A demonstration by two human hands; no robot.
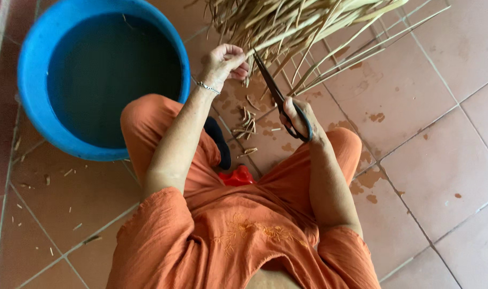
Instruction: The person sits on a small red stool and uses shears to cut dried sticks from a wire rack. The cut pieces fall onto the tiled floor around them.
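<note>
My left hand (226, 61) grips the ends of a bundle of dry straw-coloured reeds (297, 27) that fans out across the tiled floor ahead of me. My right hand (300, 115) holds black scissors (279, 96) by the handles, with the blades pointing up toward the reed ends right beside my left fingers. A thin bracelet circles my left wrist. Short cut reed pieces (246, 126) lie on the tiles between my knees.
A large blue tub (32, 69) filled with dark water stands at the left, touching my left knee. A low red stool (237, 175) shows under me. Small reed scraps are scattered on the terracotta tiles (442, 160) at the left.
</note>
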